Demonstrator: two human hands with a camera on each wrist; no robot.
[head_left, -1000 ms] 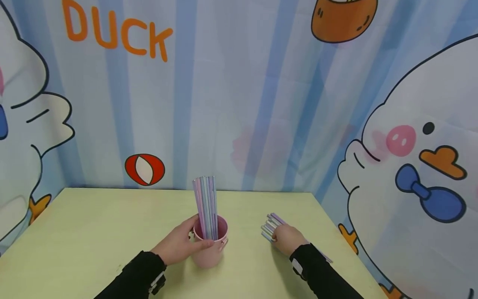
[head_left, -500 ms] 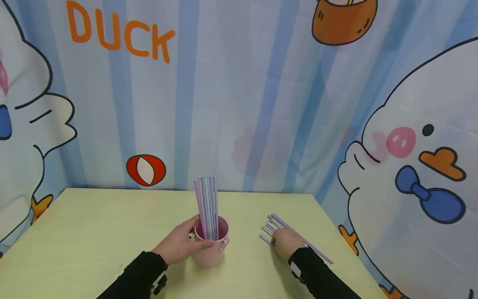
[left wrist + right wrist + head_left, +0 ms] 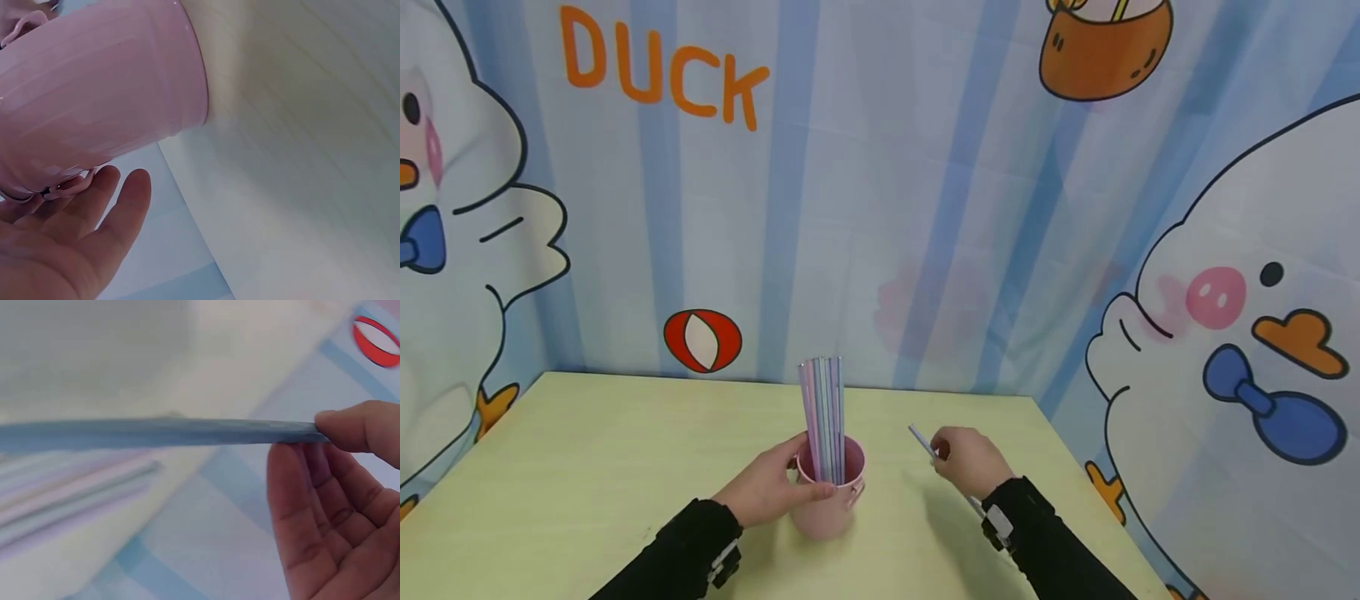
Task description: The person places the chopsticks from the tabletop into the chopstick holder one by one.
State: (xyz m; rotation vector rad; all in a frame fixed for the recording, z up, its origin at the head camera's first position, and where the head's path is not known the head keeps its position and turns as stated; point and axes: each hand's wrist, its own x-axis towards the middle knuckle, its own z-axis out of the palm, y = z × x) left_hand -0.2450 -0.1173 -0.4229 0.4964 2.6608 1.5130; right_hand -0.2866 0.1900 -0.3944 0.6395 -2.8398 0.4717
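- The pink bucket (image 3: 824, 518) stands upright on the pale yellow table (image 3: 625, 450), its mouth facing up.
- My left hand (image 3: 771, 483) grips it at the rim, thumb across the near side, fingers round the left; two fingertips show near its small pink loop (image 3: 78, 186).
- Inside the bucket, a bundle of straws (image 3: 824, 417) in pink, lilac and pale blue rises well above the rim, leaning slightly left.
- My right hand (image 3: 973, 462), to the right of the bucket, pinches a bluish straw (image 3: 187, 432) between thumb and fingers, outside the bucket and apart from it.
- Past that straw, my right wrist view shows more straws (image 3: 75, 500), blurred, against the table.
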